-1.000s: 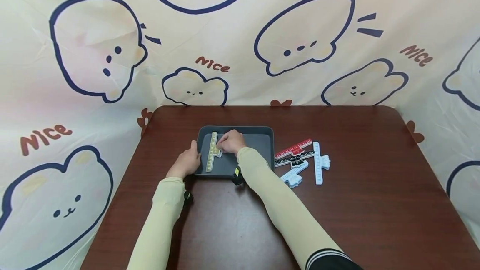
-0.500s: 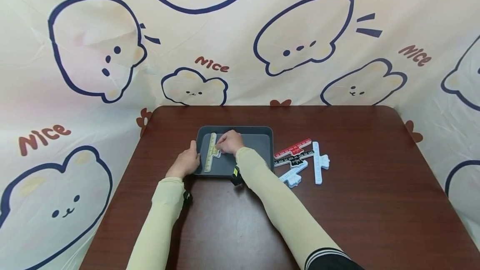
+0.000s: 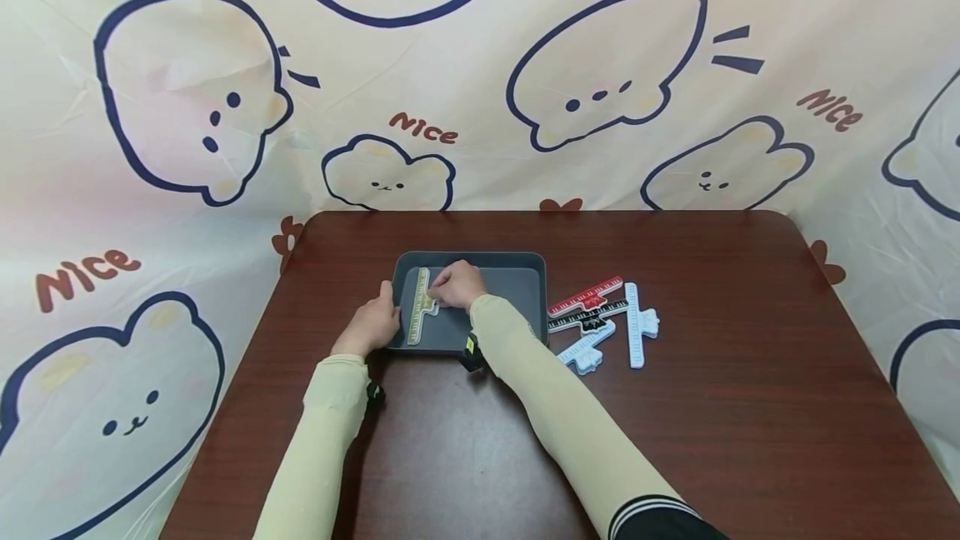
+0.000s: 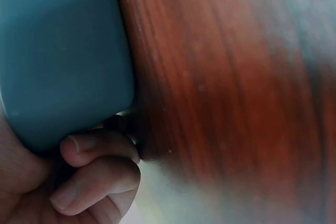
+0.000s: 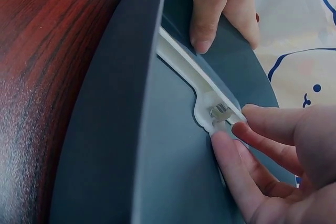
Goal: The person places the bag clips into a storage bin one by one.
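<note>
A yellow ruler-shaped clip [image 3: 417, 317] lies lengthwise along the left side of a dark grey tray [image 3: 517, 282]. My right hand [image 3: 461, 284] pinches the clip by its middle tab. In the right wrist view the clip [image 5: 181, 61] shows a pale edge and a small metal spring beside the thumb and fingertips. My left hand [image 3: 369, 323] grips the tray's left side near its front corner. Its fingers [image 4: 105, 177] curl beneath the tray corner [image 4: 68, 51] in the left wrist view, while the thumb [image 5: 203, 30] lies over the rim in the right wrist view.
Right of the tray, several more ruler clips lie close together on the brown table [image 3: 712, 423]: a red one [image 3: 581, 298], a black one [image 3: 573, 320], a light blue one [image 3: 592, 348] and another upright pale blue one [image 3: 636, 332]. A bear-patterned cloth [image 3: 480, 65] stands behind.
The yellow clip has slid slightly left and toward me inside the tray, with my right hand still on it. My left hand and the clips on the table have stayed put.
</note>
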